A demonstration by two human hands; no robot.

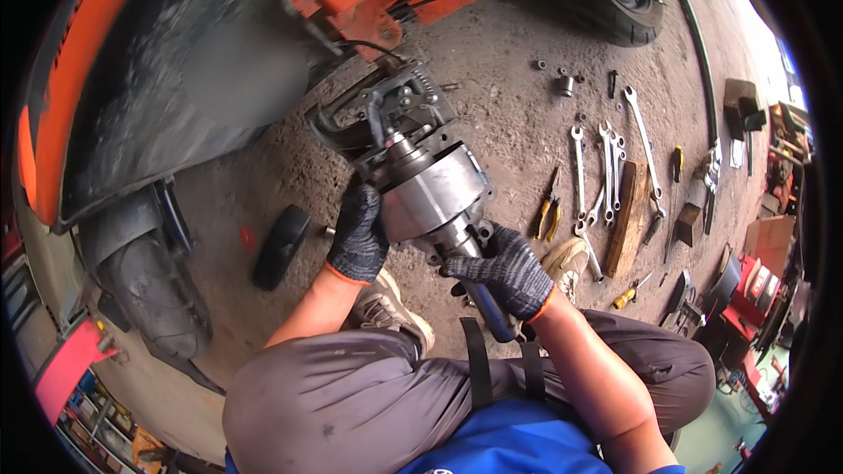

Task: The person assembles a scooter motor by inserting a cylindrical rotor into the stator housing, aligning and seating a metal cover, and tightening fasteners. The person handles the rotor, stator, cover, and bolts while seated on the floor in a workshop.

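Note:
Between my knees is a heavy mechanical assembly with a silver metal housing [435,193], tilted, its upper end against a dark bracket with a coil spring [413,92]. My left hand [358,228], in a dark knit glove with an orange cuff, grips the housing's left side; its fingertips are hidden behind the metal. My right hand [505,272], gloved alike, is wrapped round the narrower shaft below the housing, thumb across the front. From under that hand a dark blue cylindrical end [490,312] sticks out toward me.
Several wrenches [608,171], yellow-handled pliers [549,211] and a wooden block [628,219] lie on the rough floor at right. A socket [566,86] lies farther off. An orange-and-black machine body [176,70] looms at upper left, near a small black wheel [281,247]. A tire [623,22] stands at the back.

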